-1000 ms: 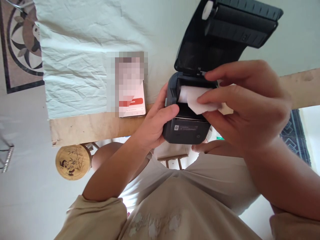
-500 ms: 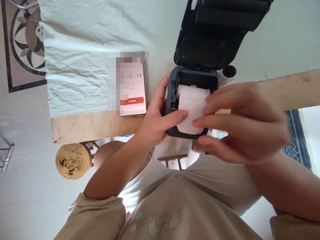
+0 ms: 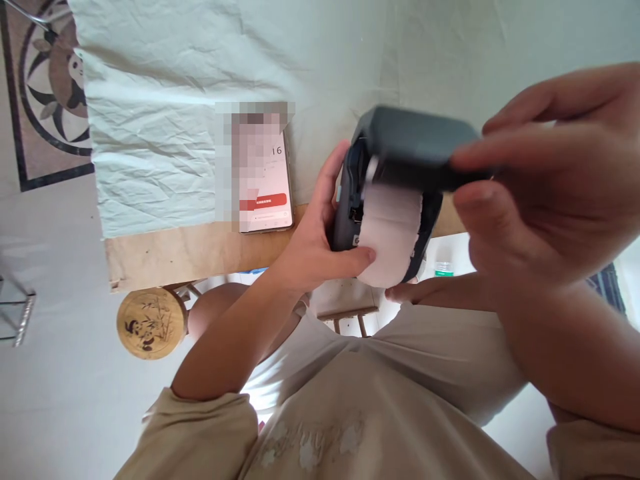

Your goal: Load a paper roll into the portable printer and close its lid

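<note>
Two hands work one small dark printer [image 3: 387, 200] held just above the near edge of the bench [image 3: 200, 250]. The left hand [image 3: 320, 233] grips the printer's left side, fingers wrapped behind the body and the thumb pressed on the strip of white paper [image 3: 390, 230] that hangs out over the front. The right hand [image 3: 545, 180] has its fingers closed on the lid [image 3: 415, 143], which sits tilted low over the paper bay, not yet flat.

What could go wrong, as I judge it: the paper strip lies across the front lip, and if the lid comes down while the strip is skewed, it may be pinched crooked or creased. The left thumb sits close under the lid's edge and could be caught. The printer is carried only by the hands, partly beyond the bench edge, so a loose grip could let it drop toward the person's lap.

The printer's bay holds the paper roll; only its pulled-out end shows, the roll itself being hidden by the lid. A phone [image 3: 267, 190] lies face up on the pale cloth [image 3: 165, 120] covering the bench, just left of the left hand and apart from it. A round stool [image 3: 150, 323] with a panda picture stands on the floor below.
</note>
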Motion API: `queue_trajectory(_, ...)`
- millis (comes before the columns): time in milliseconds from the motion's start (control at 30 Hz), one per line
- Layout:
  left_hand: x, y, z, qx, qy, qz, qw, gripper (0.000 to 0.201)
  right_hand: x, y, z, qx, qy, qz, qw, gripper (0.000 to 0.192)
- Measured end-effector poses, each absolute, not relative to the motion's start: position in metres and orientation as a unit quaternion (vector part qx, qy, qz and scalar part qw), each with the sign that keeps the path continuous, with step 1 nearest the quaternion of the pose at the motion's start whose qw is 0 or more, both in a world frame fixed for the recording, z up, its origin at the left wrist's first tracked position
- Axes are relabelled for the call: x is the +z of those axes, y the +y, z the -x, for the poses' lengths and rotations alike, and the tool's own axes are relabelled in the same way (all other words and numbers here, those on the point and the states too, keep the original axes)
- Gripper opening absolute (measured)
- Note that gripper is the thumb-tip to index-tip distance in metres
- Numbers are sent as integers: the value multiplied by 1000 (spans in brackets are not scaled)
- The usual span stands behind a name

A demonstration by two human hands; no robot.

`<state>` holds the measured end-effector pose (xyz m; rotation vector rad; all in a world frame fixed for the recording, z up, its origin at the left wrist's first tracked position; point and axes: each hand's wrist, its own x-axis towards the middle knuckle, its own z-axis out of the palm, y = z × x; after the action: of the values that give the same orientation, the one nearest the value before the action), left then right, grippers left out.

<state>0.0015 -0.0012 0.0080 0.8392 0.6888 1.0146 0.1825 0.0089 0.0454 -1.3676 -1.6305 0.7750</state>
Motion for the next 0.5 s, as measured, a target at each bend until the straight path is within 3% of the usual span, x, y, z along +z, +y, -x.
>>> queue_trajectory(67,-1,1,4,445,231,-399,767,104,41,9,-181,201,-740,465,443,14)
queue_trajectory(200,-13,3,9,455,155,-385,787,103,33,10,-184,111,-804,394,431,16)
queue_trajectory(300,-17,4,8,469,108,-388,786,98,32,8,-186,137,-799,427,401,25)
queue_trajectory(367,-16,4,6,490,122,-391,769,83,33,4,-186,187,-784,452,382,36)
queue_trajectory(500,-9,2,2,472,280,-426,719,50,31,-3,-182,315,-740,476,356,71)
